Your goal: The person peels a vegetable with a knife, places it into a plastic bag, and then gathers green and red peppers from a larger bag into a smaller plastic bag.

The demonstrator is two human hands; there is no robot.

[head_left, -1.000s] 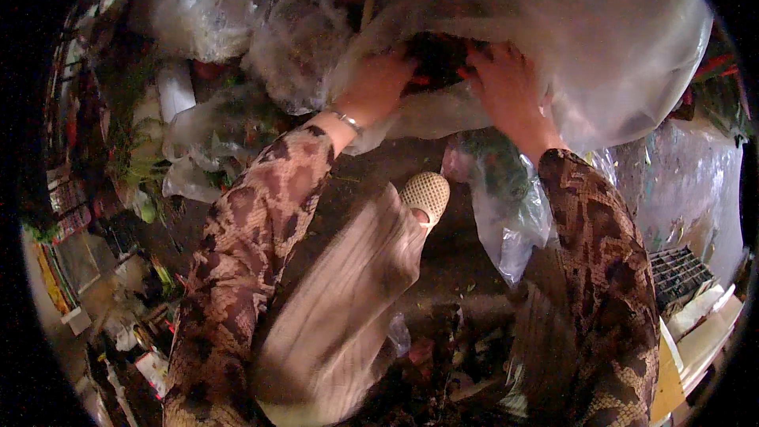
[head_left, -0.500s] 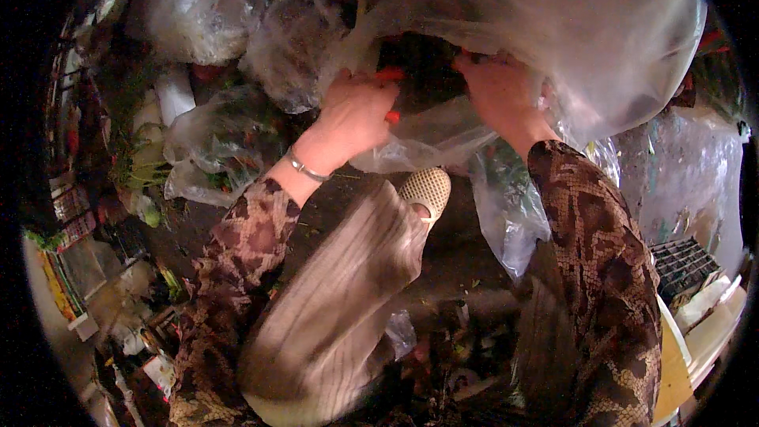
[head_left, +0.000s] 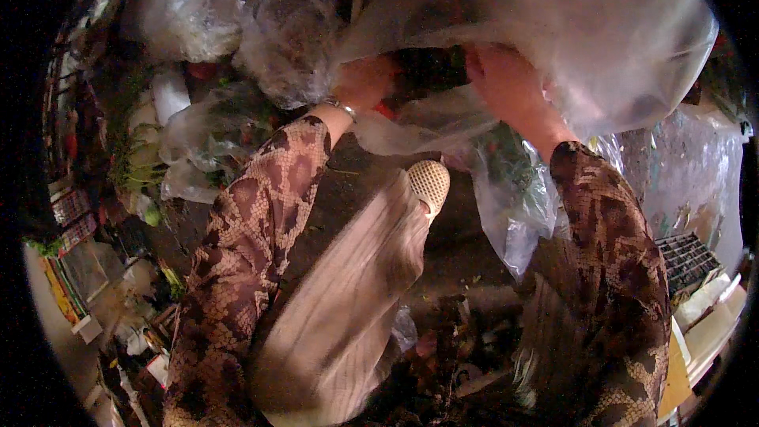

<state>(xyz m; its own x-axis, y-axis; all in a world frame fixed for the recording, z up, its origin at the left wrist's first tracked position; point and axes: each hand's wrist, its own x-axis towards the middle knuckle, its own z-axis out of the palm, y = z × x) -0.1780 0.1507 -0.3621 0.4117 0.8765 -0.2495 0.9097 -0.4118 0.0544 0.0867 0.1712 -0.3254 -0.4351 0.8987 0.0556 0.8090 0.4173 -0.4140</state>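
A large, cloudy clear plastic bag [head_left: 609, 39] spreads in front of me, bulging at the upper right, with a dark opening between my hands. At the left side of this opening, my left hand [head_left: 365, 85] is closed on the bag's edge; its fingers are blurred and partly covered by the plastic. Something red [head_left: 385, 111] shows beside it, too unclear to name. My right hand [head_left: 506, 87] grips the bag at the right side, its fingertips hidden in the folds. Below hangs a smaller clear bag [head_left: 515, 198] with something green inside.
Crumpled clear bags [head_left: 288, 39] lie at the upper left, near leafy greens [head_left: 142, 166]. My foot in a cream perforated shoe [head_left: 431, 183] is on the dark ground [head_left: 458, 253] below the bag. A black grid crate [head_left: 689, 262] stands at the right, by pale boards [head_left: 715, 324].
My left hand has moved slightly forward, and its forearm reaches farther up. The plastic now covers part of that hand. My right hand has shifted only slightly, and the bag's bulge has swung a little right.
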